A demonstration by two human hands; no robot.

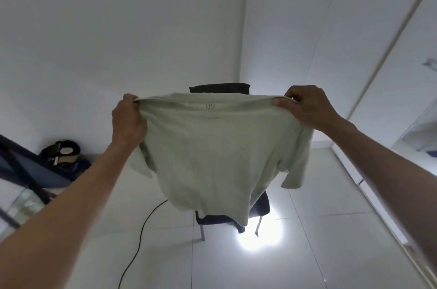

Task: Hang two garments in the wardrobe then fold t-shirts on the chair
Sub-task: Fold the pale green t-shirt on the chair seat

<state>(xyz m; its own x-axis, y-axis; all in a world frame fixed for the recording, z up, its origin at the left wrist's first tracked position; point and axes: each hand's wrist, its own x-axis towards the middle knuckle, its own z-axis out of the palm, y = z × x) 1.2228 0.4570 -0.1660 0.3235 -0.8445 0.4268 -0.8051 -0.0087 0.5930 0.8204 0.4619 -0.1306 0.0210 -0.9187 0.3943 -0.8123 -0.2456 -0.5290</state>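
A pale green t-shirt (220,146) is held up at shoulder level above the dark chair (233,216), its hem hanging just over the seat. The left shoulder seam is pinched by the left hand (128,118), fingers curled round the cloth; the right seam is gripped likewise by the right hand (305,106). For a clean fold, the top edge is best kept taut and level, the shirt lowered flat onto the seat with the sleeves spread, not bunched. The black cable (139,236) on the floor is best avoided.
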